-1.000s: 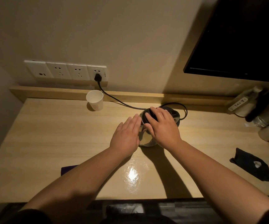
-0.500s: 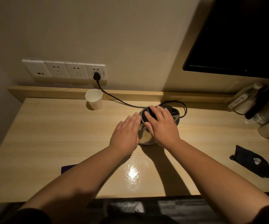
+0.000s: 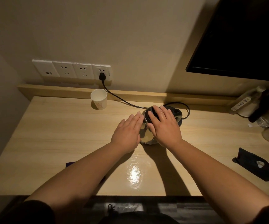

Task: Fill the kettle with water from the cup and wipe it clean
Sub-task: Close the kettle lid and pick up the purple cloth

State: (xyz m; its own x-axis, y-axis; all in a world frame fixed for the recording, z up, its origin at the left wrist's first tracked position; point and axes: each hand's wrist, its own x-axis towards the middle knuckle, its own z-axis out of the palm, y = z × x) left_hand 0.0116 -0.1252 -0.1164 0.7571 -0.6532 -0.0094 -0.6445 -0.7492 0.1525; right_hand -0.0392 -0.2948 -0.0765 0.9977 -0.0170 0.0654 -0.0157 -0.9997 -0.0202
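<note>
Your right hand [image 3: 164,126] lies flat across the lid of the kettle [image 3: 148,136], fingers spread, pressing rather than gripping. Your left hand [image 3: 128,132] is flat and released against the kettle's left side, fingertips touching its rim. The paper cup [image 3: 99,99] stands upright well beyond your left hand, by the wall.

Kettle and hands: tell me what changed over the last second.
Nothing visibly changed. The right hand stays flat on the kettle lid, the left hand stays open against its side, and the cup stays by the wall.
</note>
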